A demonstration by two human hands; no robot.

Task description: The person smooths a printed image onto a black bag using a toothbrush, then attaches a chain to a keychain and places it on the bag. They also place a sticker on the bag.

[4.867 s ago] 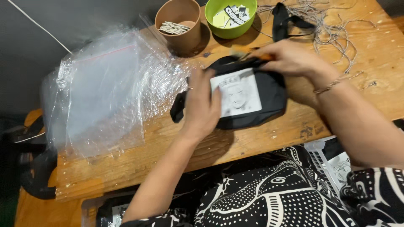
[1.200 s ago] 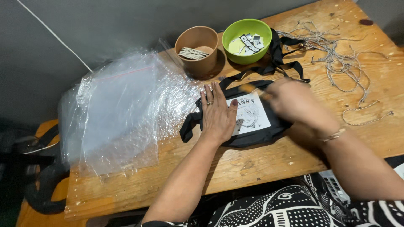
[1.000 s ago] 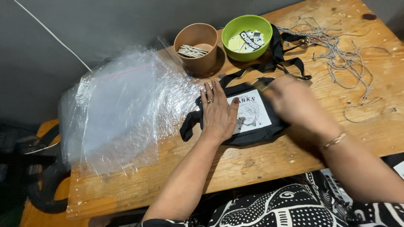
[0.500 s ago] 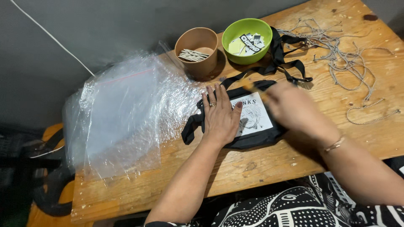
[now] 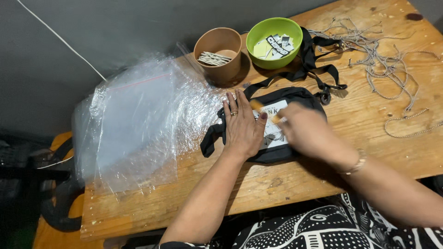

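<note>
Head view: a black pouch [image 5: 295,99] with a white printed panel lies on the wooden table [image 5: 323,180], near its middle. The left hand [image 5: 242,127] rests flat on the pouch, fingers spread open. The right hand [image 5: 307,131], blurred, is over the panel beside it; I cannot tell its grip. A stack of clear plastic bags [image 5: 138,124] lies left, with 2 bowls behind: brown [image 5: 218,53] and green [image 5: 274,42]. Loose cords [image 5: 392,69] lie right.

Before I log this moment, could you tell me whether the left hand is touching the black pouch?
Touching. The head view shows the left hand lying palm down, fingers spread, flat on the black pouch and its white label, with no gap visible.
</note>
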